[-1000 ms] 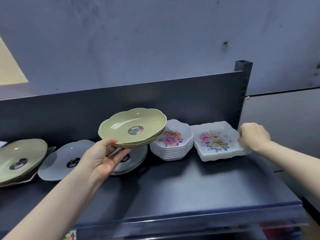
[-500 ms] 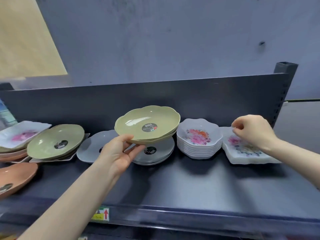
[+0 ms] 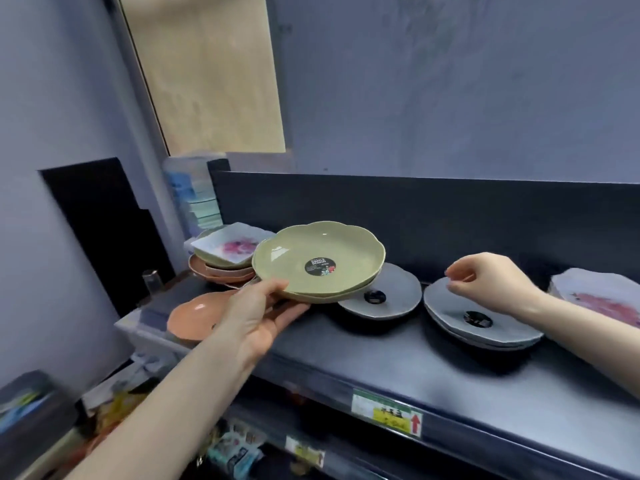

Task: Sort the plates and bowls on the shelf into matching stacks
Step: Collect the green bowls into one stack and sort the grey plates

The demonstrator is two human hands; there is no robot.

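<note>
My left hand (image 3: 258,317) grips the near rim of a small stack of green scalloped plates (image 3: 318,261) with a black label, held above the dark shelf (image 3: 398,362). Under its right edge lies a grey plate (image 3: 391,299). Further right sits a stack of grey plates (image 3: 481,323). My right hand (image 3: 491,285) hovers over that stack, fingers loosely curled, holding nothing. A white floral bowl stack (image 3: 599,296) shows at the far right edge. At the left, a white floral square dish (image 3: 232,245) tops a mixed pile with orange plates (image 3: 214,273).
An orange bowl (image 3: 197,317) lies near the shelf's left front corner, beside a small glass (image 3: 150,280). Boxes (image 3: 194,195) stand behind the shelf's left end. A price tag (image 3: 388,412) marks the front rail. Packaged goods fill the lower shelves.
The view has swung left. My left hand carried the green plates leftward, away from the right-hand stacks. My right hand left the square floral dish and now hangs over the grey stack.
</note>
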